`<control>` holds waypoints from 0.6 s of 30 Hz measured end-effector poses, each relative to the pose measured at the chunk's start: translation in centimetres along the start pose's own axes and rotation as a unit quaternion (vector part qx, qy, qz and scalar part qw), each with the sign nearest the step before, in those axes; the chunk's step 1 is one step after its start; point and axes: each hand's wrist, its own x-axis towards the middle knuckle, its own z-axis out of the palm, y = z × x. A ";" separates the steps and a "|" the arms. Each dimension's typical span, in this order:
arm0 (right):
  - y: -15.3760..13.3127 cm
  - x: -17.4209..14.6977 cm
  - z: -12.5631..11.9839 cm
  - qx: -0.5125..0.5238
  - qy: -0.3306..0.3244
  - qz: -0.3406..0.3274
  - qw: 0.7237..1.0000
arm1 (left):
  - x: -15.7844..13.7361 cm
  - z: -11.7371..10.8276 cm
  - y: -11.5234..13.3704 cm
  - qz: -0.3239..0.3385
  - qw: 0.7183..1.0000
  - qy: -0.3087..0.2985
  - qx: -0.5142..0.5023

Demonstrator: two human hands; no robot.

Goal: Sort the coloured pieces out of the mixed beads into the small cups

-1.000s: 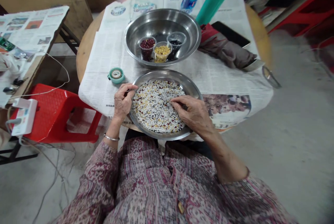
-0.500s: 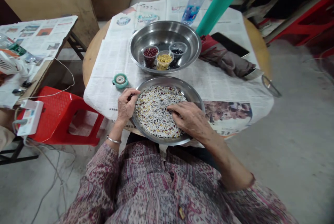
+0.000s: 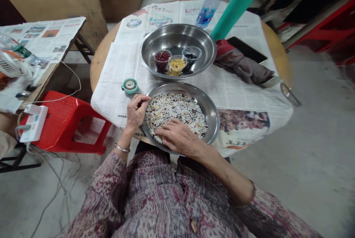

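Note:
A shallow steel basin (image 3: 213, 116) sits in front of me with white grains (image 3: 177, 106) spread over its bottom, mixed with dark red, yellow and black beans. At its left rim is my left hand (image 3: 136, 110), fingers curled in with thumb and forefinger near the edge; something dark red shows faintly between them, too small to name. My right hand (image 3: 179, 136) reaches into the basin's near part. Its bent fingers touch the grains, thumb apart from them, and the fingertips are partly hidden.
Behind stands a larger steel basin (image 3: 144, 51) with cups of red beans (image 3: 162, 57), yellow beans (image 3: 176, 64) and black beans (image 3: 190, 57). Around it are green tape (image 3: 129, 86), a water bottle (image 3: 209, 4), a teal flask (image 3: 240, 6), an umbrella (image 3: 244, 66) and a phone (image 3: 246, 50). A red stool (image 3: 62, 119) is left.
My right hand has moved left and toward me across the basin, and grains now lie farther to the right. My left hand stays by the rim. The whole view has shifted slightly.

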 end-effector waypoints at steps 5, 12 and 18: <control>2.1 -0.6 -0.7 -0.099 0.087 0.142 0.981 | 0.0 0.1 -0.2 0.004 1.000 0.001 -0.006; 0.3 1.2 -0.4 -0.019 0.070 0.063 0.995 | 0.0 0.0 -0.1 0.003 1.000 -0.002 -0.006; -0.4 3.0 0.1 -0.100 0.028 0.070 0.992 | 0.0 0.1 -0.1 0.001 1.000 0.002 -0.009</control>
